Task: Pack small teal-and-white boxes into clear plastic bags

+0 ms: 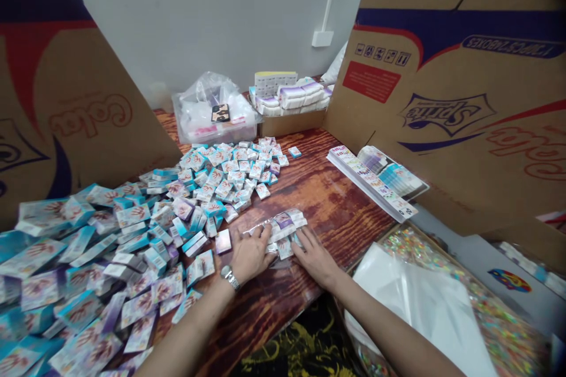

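Note:
My left hand (248, 254), with a metal watch on the wrist, lies flat on the wooden table (327, 200), fingers stretched out and pressing the left end of a clear plastic packet of small boxes (285, 227). My right hand (315, 257) rests flat against the packet's right end, fingers extended. The packet lies between both hands. A large heap of small teal and purple boxes (132, 235) spreads over the table's left half, close to my left hand.
Tall cardboard cartons stand at left (53, 100) and right (455, 88). A clear plastic tub (214, 115) and a box of stacked packs (289, 97) sit at the back. Flat printed sheets (375, 179) lie right. A white sheet on glittery wrap (420, 300) lies near right.

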`<state>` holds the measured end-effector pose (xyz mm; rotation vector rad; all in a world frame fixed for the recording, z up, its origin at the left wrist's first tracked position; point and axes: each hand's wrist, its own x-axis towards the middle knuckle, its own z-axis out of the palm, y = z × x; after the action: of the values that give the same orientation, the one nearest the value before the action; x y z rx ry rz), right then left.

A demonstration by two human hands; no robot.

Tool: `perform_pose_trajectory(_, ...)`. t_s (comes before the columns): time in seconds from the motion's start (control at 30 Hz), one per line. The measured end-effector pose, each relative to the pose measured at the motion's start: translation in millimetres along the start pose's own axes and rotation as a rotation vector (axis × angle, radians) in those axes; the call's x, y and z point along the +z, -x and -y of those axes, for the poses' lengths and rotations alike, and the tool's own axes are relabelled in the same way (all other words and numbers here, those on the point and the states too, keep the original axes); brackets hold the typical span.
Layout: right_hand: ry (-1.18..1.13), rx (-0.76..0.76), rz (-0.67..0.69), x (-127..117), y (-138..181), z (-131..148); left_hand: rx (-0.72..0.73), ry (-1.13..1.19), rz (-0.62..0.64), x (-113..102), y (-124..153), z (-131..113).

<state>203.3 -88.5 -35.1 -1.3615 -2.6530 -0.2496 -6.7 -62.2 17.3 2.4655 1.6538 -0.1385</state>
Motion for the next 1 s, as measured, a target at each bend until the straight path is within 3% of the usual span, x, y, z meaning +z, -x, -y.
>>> perform_pose_trajectory(0.37, -0.043, -0.121, 0.010, -16.8, -13.3, -14.1, 0.012, 0.046, -0.003, -1.4, -1.9, 1.6)
perform_pose_trajectory(0.67, 0.138, -0.128, -0.025, -23.2, -26.7, -16.4, 0.023, 0.065, 0.010, -4.8, -4.4, 3.0)
perform_pose_trajectory(1.0, 0.083, -0.020, -0.001, -22.5, -33.5, -15.6, 0.024, 0.084, 0.020, -6.6, -11.3, 5.4)
